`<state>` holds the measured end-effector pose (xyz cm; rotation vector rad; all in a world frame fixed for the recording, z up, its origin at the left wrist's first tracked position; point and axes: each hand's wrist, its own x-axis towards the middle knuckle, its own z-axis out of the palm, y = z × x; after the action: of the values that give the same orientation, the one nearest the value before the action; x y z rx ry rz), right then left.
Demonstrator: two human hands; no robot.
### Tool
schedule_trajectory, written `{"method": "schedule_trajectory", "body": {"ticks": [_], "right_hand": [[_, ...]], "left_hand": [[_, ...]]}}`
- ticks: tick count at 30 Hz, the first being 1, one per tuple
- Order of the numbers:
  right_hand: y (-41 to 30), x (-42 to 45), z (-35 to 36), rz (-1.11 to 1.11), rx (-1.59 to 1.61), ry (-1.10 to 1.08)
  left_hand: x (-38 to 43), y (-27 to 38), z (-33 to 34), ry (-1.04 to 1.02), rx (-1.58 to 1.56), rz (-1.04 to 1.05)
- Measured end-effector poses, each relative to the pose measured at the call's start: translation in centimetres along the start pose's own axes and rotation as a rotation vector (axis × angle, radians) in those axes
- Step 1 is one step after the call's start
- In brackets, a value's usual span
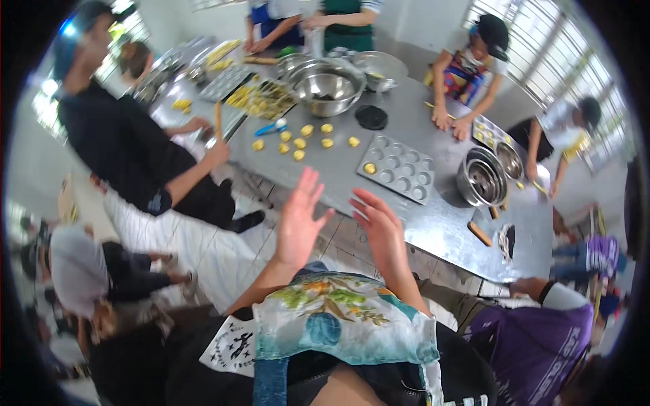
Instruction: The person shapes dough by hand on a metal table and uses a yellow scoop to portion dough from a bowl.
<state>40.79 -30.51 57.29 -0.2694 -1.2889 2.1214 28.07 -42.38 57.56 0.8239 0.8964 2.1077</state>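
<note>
My left hand (299,221) is raised before my floral apron (330,319), palm up with the fingers spread and nothing in it. Facing it across a gap, my right hand (378,228) is also empty, its fingers apart and slightly curled. Both are near the front edge of a stainless steel table (315,175). Beyond them lie several small yellow dough pieces (299,155). A metal muffin tin (398,167) lies past my right hand, with one yellow dough piece (369,168) in a cup near its left corner.
Metal bowls (325,89) stand at the back, near a black disc (371,117) and a blue-handled tool (271,127). More bowls (481,177) and a wooden-handled tool (479,234) are at the right. People work around the table; one in black (132,142) holds a wooden-handled tool.
</note>
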Motion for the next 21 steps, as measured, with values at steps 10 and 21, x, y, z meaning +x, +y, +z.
{"method": "schedule_trajectory", "body": {"ticks": [10, 21], "right_hand": [[2.2, 8.8, 3.6, -0.083, -0.035, 0.203], [4.1, 12.5, 4.2, -0.071, -0.07, 0.304]], "left_hand": [[10.7, 1.3, -5.3, -0.206, 0.013, -0.284], [14.5, 0.4, -7.9, -0.225, -0.005, -0.329]]}}
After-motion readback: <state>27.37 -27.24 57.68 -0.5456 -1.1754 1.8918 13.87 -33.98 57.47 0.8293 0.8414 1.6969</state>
